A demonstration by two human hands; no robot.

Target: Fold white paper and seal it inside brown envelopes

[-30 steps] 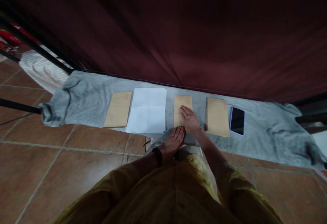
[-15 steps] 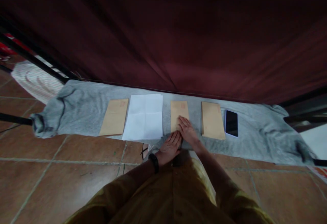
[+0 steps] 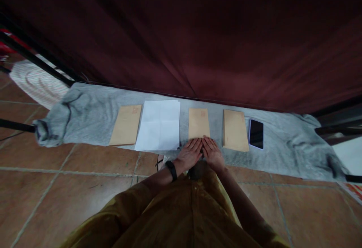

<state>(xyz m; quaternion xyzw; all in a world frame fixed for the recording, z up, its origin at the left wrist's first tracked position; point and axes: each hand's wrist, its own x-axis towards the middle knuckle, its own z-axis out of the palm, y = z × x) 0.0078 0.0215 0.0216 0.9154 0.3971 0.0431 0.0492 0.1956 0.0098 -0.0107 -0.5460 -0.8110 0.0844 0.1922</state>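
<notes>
A tan paper envelope (image 3: 198, 121) with a small red print at its upper right lies on the grey cloth (image 3: 215, 127) in front of me. My left hand (image 3: 191, 153), with a black band at the wrist, lies flat across the envelope's near left edge. Beside it my right hand (image 3: 213, 154) rests flat on the near right edge, fingers stretched out. The fingertips of both hands almost meet. That near edge is partly hidden beneath them.
White paper sheets (image 3: 160, 125) lie left of the envelope, with a tan envelope stack (image 3: 126, 125) beyond. On the right are another envelope stack (image 3: 235, 131) and a phone (image 3: 256, 134). A dark red curtain (image 3: 181, 44) hangs behind; black bars (image 3: 17, 125) stand at the side.
My right hand has slid down from the envelope's middle to its near edge. My left hand has shifted slightly and now lies alongside it. The view has tilted a little.
</notes>
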